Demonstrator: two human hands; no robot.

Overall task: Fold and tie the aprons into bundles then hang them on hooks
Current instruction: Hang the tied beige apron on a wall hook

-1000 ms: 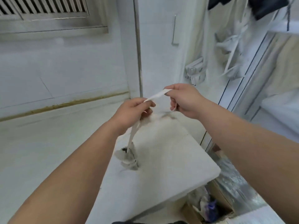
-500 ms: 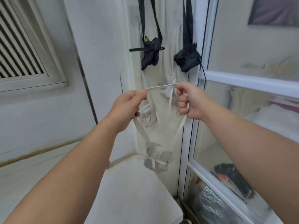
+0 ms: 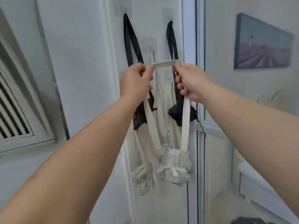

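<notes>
A cream apron bundle [image 3: 175,165], folded and tied with a bow, dangles from its neck strap [image 3: 164,64]. My left hand [image 3: 136,81] pinches the strap on the left and my right hand [image 3: 190,81] grips it on the right, so the strap is stretched flat between them in front of the wall. Behind it two black apron bundles [image 3: 140,115] [image 3: 178,113] hang by their straps from clear wall hooks [image 3: 123,11] [image 3: 169,15]. Another cream bundle [image 3: 142,177] hangs lower from a middle hook [image 3: 151,48].
A white sliding-door frame [image 3: 189,38] runs up just right of the hooks, with glass beyond it. A louvred vent [image 3: 11,109] sits in the wall at the left. A framed picture [image 3: 263,42] shows through the glass at the right.
Both hands have lifted the strap higher and closer to the wall hooks, the bundle rising with it. The view has tilted up, so the white table has dropped out of sight.
</notes>
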